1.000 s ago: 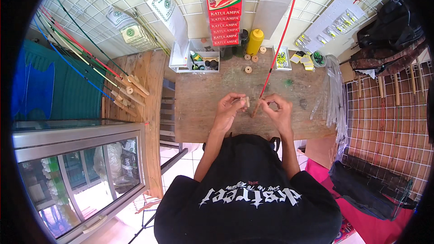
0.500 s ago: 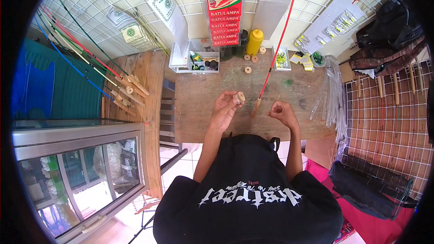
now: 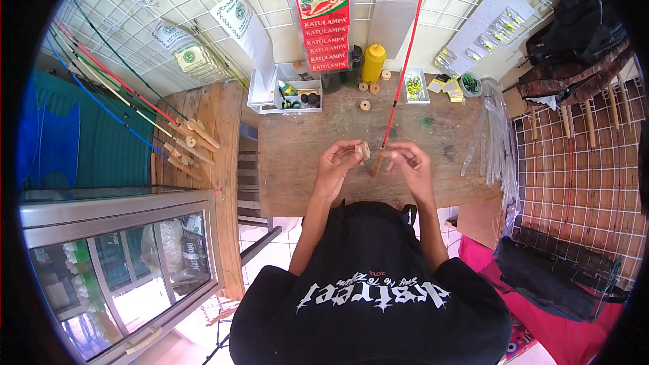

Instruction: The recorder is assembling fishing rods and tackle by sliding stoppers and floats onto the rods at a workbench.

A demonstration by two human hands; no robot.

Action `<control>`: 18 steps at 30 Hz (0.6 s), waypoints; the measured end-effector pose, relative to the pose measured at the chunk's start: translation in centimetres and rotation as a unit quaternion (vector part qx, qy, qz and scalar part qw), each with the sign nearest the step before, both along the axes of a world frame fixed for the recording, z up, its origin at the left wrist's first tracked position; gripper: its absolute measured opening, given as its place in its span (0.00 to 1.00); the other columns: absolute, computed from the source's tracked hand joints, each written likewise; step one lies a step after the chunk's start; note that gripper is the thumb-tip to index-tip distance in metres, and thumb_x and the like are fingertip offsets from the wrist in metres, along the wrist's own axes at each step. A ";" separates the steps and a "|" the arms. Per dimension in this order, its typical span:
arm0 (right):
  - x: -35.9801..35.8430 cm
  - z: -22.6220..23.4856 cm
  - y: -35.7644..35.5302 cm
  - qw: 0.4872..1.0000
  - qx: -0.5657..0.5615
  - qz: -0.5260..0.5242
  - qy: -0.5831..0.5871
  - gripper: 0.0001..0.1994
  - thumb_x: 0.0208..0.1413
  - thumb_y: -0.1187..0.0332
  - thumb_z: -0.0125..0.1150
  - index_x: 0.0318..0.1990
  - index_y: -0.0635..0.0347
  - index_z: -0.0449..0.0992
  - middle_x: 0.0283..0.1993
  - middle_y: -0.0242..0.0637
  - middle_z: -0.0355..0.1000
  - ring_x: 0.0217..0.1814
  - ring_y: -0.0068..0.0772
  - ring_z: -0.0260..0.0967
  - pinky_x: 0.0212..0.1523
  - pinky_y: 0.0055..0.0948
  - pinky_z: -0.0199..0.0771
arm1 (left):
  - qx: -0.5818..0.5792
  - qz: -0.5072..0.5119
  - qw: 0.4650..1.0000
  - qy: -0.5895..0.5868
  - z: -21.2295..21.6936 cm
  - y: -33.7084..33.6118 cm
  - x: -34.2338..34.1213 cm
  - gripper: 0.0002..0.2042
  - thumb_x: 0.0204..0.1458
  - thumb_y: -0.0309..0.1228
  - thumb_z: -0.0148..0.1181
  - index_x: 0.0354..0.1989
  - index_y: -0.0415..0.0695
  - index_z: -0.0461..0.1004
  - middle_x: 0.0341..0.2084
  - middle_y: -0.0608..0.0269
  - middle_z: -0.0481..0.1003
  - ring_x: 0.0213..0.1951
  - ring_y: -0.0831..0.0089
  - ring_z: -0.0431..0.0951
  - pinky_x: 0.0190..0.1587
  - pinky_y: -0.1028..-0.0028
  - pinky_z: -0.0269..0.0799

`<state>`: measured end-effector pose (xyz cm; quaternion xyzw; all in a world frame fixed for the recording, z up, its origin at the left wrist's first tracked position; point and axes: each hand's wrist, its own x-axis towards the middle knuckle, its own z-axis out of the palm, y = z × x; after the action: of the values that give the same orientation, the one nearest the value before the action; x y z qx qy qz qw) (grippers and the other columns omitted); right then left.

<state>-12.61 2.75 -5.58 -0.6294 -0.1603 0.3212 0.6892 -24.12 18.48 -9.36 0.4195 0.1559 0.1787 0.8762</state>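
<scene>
My left hand [image 3: 338, 165] pinches a light tan ring [image 3: 364, 151], cork-like with a hole through its middle, between thumb and fingertips above the workbench. To its right, the fingers of my right hand [image 3: 411, 162] are bent together in a pinch, close to the ring. What they hold, if anything, is too small to make out. A red fishing rod [image 3: 406, 61] stands out across the bench, its cork handle [image 3: 377, 165] lying between my hands. Whether my right fingertips touch the rod cannot be told. Several similar rings [image 3: 365, 105] rest farther back on the bench.
At the back of the workbench [image 3: 304, 155] stand a white divided tray [image 3: 287, 108], a yellow squeeze bottle [image 3: 374, 64] and a small white box [image 3: 416, 88]. Clear plastic tubing [image 3: 497, 142] lies at the right. More rods [image 3: 135, 98] lean at the left, beside a glass cabinet [image 3: 122, 257].
My right hand has moved left and a little up toward the ring and the rod. My left hand still holds the ring, now turned and slightly farther right. The view has shifted slightly.
</scene>
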 end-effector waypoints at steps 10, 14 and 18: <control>0.4 -0.8 -0.1 0.996 -0.023 0.048 -0.071 0.05 0.52 0.78 0.60 0.36 0.70 0.78 0.32 0.41 0.77 0.32 0.24 0.74 0.36 0.23 0.75 | 0.085 -0.020 0.995 0.049 1.2 1.2 -0.9 0.15 0.50 0.22 0.60 0.47 0.36 0.72 0.46 0.53 0.75 0.45 0.72 0.75 0.44 0.75 0.72; 1.8 0.5 -1.8 0.998 0.005 0.007 -0.068 0.06 0.53 0.77 0.60 0.36 0.70 0.78 0.30 0.40 0.77 0.32 0.24 0.74 0.37 0.23 0.75 | 0.104 0.006 0.993 0.047 0.7 2.7 -1.8 0.14 0.51 0.23 0.60 0.48 0.36 0.72 0.45 0.55 0.75 0.44 0.73 0.75 0.43 0.75 0.73; 4.0 0.2 -4.1 0.992 0.035 -0.109 -0.062 0.07 0.55 0.74 0.58 0.38 0.69 0.76 0.32 0.39 0.76 0.31 0.24 0.73 0.36 0.21 0.74 | 0.111 0.039 0.991 0.063 0.5 3.7 -2.6 0.14 0.52 0.23 0.59 0.48 0.36 0.73 0.44 0.55 0.75 0.43 0.73 0.76 0.42 0.75 0.73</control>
<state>-8.60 -1.38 -5.40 -0.6375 -0.1446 0.1987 0.7302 -26.70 22.19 -8.85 0.5183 0.2060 0.2019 0.8051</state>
